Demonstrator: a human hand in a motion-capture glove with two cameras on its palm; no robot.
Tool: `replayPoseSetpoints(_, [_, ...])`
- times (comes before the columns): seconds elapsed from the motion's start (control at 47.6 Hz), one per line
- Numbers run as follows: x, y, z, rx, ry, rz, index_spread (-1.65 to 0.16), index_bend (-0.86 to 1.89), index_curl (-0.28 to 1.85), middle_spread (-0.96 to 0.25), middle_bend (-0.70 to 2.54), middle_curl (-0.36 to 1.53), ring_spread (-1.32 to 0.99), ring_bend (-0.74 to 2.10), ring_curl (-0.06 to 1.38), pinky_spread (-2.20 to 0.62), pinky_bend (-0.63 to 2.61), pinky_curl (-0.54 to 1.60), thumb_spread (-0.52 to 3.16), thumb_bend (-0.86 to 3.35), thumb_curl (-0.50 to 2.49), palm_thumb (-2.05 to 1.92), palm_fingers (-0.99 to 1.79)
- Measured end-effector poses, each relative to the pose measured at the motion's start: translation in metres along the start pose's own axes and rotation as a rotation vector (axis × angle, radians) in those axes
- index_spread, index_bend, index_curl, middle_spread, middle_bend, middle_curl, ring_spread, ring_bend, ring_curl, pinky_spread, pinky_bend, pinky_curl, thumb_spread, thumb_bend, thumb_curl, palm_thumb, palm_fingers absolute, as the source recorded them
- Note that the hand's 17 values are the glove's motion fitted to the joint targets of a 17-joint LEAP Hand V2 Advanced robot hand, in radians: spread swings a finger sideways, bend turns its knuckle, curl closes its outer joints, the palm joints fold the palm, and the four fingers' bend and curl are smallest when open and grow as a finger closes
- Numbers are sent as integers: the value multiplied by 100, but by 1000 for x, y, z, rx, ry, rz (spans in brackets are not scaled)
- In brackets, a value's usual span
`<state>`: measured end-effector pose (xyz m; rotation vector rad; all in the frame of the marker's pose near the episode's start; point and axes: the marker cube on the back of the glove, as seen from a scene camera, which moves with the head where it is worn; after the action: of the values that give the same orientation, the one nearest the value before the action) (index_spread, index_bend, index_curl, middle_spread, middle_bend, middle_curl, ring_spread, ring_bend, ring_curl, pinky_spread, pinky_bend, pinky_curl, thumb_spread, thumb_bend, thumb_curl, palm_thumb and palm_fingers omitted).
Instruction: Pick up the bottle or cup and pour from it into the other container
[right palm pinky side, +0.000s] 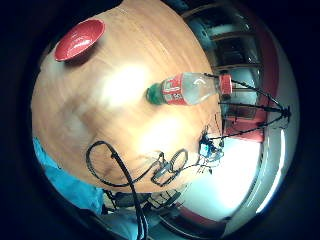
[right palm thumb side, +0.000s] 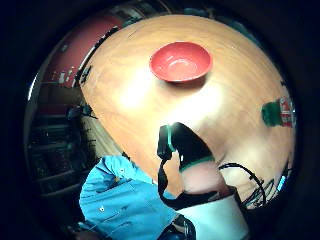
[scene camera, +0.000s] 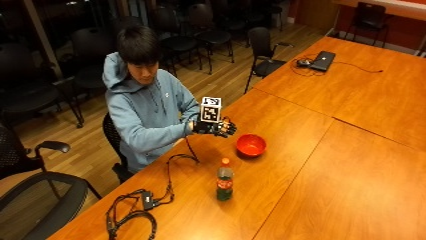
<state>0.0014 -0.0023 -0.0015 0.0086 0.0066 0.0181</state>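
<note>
A clear plastic bottle (scene camera: 225, 182) with a red cap, a red label and a little green liquid at its base stands upright on the wooden table (scene camera: 313, 165). It also shows in the little finger side palm view as the bottle (right palm pinky side: 189, 90). A red bowl (scene camera: 251, 145) sits on the table beyond it, seen too as the bowl (right palm thumb side: 180, 61) and the bowl (right palm pinky side: 79, 39). My gloved right hand (scene camera: 214, 128) hovers above the table's near edge, left of the bowl, fingers relaxed and holding nothing. One finger (right palm thumb side: 187, 150) shows in the thumb side palm view.
Black cables and a small box (scene camera: 143, 202) lie on the table near its left end. A laptop (scene camera: 323, 60) sits on the far table. Chairs (scene camera: 40, 195) stand along the table's edge beside the seated person.
</note>
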Motion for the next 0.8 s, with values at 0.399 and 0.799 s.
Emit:
replayPoseSetpoints(0.399, [13, 4, -4, 53, 154, -11, -34, 17, 20, 1, 18, 16, 13, 32, 16, 21, 56, 19, 102, 9, 26, 44, 15])
replayPoseSetpoints(0.799, [28, 29, -8, 91, -1, 46, -35, 16, 24, 1, 18, 22, 15, 37, 22, 22, 59, 22, 108, -1, 34, 50, 13])
